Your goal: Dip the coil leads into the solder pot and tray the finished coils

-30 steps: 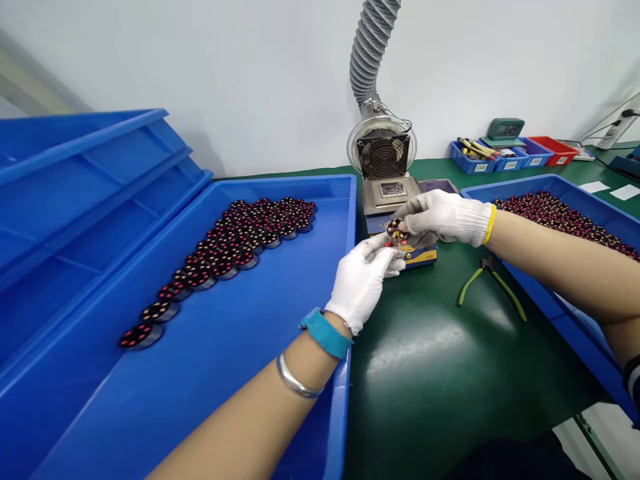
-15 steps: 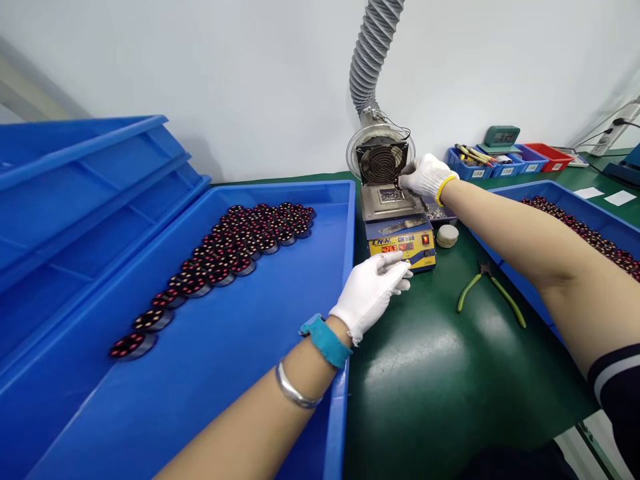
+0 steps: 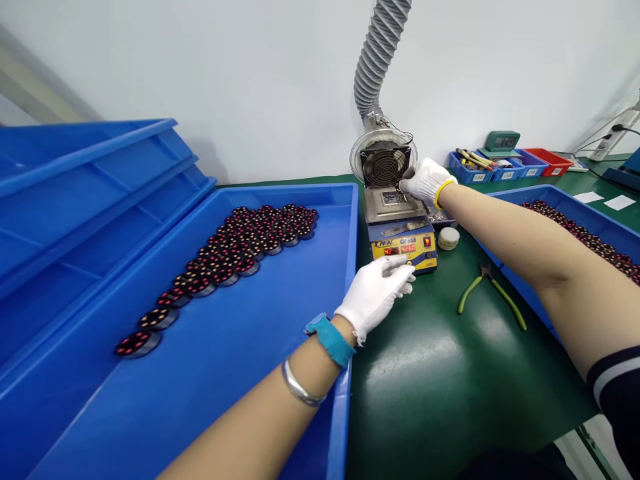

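My right hand (image 3: 425, 183), in a white knitted glove with a yellow cuff, pinches a small dark part (image 3: 399, 186) beside the well of a solder pot (image 3: 395, 208). The fingers mostly cover the part. Shiny metal shows in the well, and the pot's front panel has lit red digits. My left hand (image 3: 375, 293), in a white glove, hovers before that panel with its fingers stretched forward and nothing visible in them. Below its wrist lies the rim of a blue tray (image 3: 353, 267), which holds rows of black round parts (image 3: 250, 243) with red and tan spots.
Green-handled cutters (image 3: 486, 273) and a round pale tin (image 3: 449, 238) lie on the green table. Another blue tray (image 3: 493, 195) of parts stands right. Stacked blue trays (image 3: 100, 173) rise at left. A grey hose (image 3: 383, 53) hangs behind the pot; small bins (image 3: 470, 175) stand behind.
The whole view has shifted slightly. My right hand stays beside the solder pot's well with the dark part, and my left hand keeps its pose before the panel.
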`<state>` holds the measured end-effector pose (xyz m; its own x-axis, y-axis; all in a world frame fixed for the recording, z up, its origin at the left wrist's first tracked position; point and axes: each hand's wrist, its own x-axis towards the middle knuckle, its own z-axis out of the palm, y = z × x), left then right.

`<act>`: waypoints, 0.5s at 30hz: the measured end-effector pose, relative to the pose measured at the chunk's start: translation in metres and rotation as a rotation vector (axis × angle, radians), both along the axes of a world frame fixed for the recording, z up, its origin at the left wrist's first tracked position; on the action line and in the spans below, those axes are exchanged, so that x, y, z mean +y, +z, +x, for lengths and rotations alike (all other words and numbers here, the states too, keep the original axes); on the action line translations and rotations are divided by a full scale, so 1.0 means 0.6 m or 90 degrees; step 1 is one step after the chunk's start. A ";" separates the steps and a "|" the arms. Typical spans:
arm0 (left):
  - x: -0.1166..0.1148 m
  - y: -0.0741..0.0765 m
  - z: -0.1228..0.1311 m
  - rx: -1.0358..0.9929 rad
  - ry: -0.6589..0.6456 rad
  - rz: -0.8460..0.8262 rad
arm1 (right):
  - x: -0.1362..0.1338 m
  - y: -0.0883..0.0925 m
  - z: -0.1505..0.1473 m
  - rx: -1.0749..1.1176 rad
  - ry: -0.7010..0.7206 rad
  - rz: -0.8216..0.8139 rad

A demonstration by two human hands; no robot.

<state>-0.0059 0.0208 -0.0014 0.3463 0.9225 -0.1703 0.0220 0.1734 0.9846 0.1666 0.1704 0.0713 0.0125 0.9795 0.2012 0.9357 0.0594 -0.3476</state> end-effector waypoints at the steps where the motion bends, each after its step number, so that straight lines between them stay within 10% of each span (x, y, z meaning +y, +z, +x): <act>1: 0.000 0.000 0.000 0.002 0.000 0.001 | 0.000 0.000 0.000 0.004 0.002 -0.002; 9: -0.001 0.001 -0.002 0.025 0.007 0.038 | -0.034 0.033 0.013 0.210 -0.010 -0.025; 15: 0.000 0.013 -0.004 0.132 -0.003 0.098 | -0.180 0.051 0.095 0.355 0.056 -0.091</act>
